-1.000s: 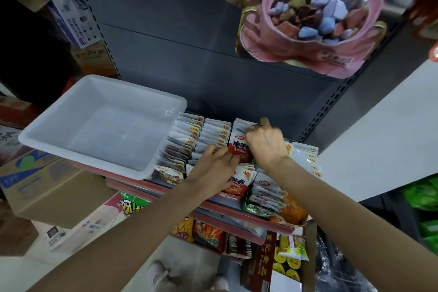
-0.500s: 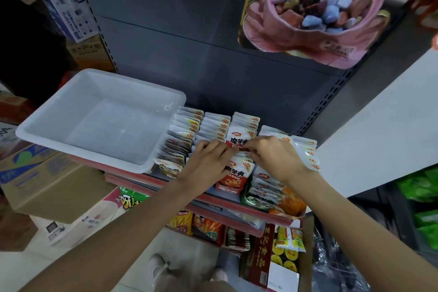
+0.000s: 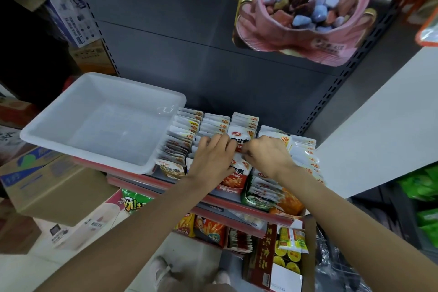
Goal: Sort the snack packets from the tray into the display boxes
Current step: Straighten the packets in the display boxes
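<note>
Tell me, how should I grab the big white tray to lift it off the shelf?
Hold the white tray by its rolled rim on the two short ends, one of your hands on each, coming from the front. It looks empty and wide, and part of it overhangs the shelf, so a grip at both ends should keep it level.

A pink bag of coloured candy (image 3: pixel 305 10) is hung on the grey back panel (image 3: pixel 189 38), well above & beyond the hands. A cardboard box w/ blue print (image 3: pixel 51 182) is stacked below-left of the hands. A green packet (image 3: pixel 132 201) is seen just under the left forearm. Orange snack bags (image 3: pixel 208 230) & a red box w/ yellow tins (image 3: pixel 277 258) are shelved below the hands.
</note>
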